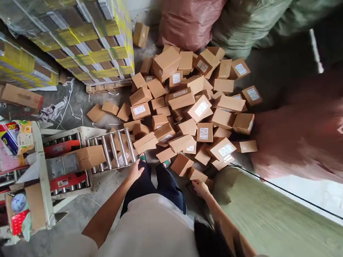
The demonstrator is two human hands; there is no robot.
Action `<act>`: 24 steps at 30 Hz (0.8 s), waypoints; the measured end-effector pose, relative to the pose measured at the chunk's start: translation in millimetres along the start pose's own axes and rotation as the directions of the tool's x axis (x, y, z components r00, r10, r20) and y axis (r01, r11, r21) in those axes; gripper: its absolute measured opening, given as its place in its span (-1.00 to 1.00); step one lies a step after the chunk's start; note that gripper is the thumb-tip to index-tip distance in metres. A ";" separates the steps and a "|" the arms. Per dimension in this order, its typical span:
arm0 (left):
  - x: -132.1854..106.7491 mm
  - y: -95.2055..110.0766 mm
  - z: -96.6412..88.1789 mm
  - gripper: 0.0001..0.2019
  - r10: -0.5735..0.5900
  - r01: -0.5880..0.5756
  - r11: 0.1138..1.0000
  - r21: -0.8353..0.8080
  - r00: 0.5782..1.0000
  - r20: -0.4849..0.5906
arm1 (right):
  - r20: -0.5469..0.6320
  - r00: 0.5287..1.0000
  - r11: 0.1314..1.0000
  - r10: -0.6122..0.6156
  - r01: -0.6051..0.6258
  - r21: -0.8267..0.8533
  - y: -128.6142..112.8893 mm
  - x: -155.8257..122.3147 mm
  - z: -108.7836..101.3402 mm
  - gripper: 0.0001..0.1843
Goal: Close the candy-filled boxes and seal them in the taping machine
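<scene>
My left hand (135, 171) is beside the end of a short roller conveyor (112, 149), its fingers apart and holding nothing. The fingertips are close to the frame's corner; whether they touch it I cannot tell. My right hand (200, 187) hangs low on the right with its fingers curled in and nothing seen in them. Just beyond it lies a small brown carton (197, 175) on the near edge of a large heap of cartons (181, 100), many with white labels. One carton (91, 156) sits on the conveyor, by the machine's exit.
A carton sealing machine (64, 164) with red side guides stands left, a spray can (7, 137) on it. Yellow-taped stacks (93, 39) on a pallet rise behind. Large red sacks (192, 16) and green sacks (257, 11) border the heap. A pale green surface (272, 203) lies right.
</scene>
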State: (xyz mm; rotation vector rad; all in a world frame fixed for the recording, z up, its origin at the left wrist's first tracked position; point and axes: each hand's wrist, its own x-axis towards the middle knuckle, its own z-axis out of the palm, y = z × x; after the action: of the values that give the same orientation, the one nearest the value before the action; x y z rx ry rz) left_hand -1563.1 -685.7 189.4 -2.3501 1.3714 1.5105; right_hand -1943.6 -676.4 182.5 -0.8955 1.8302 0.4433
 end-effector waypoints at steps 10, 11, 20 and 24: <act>185.3 1.7 92.4 0.39 0.093 -0.007 0.882 0.470 0.983 -0.160 | 0.094 0.877 0.704 -0.471 0.438 -0.558 -73.9 230.8 -3.4 -0.02; 206.7 -7.5 95.9 0.43 0.098 -0.012 0.870 0.493 0.984 -0.149 | 0.129 0.843 0.652 -0.522 0.492 -0.576 -76.8 253.7 0.5 0.02; 248.4 -19.8 101.7 0.40 -0.003 0.003 0.782 0.623 1.000 -0.001 | 0.269 0.709 0.436 -0.652 0.640 -0.632 -86.2 326.0 20.5 -0.16; 258.2 54.2 50.3 0.43 0.011 -0.078 0.807 0.586 0.993 0.117 | 0.267 0.697 0.405 -0.666 0.638 -0.655 -115.8 305.0 -34.8 0.10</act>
State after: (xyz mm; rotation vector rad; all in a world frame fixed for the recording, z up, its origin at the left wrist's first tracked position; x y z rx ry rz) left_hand -1599.7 -864.3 -7.8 -1.8287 1.5855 0.9886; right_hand -1945.0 -890.3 -66.3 -2.0886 1.1201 0.6281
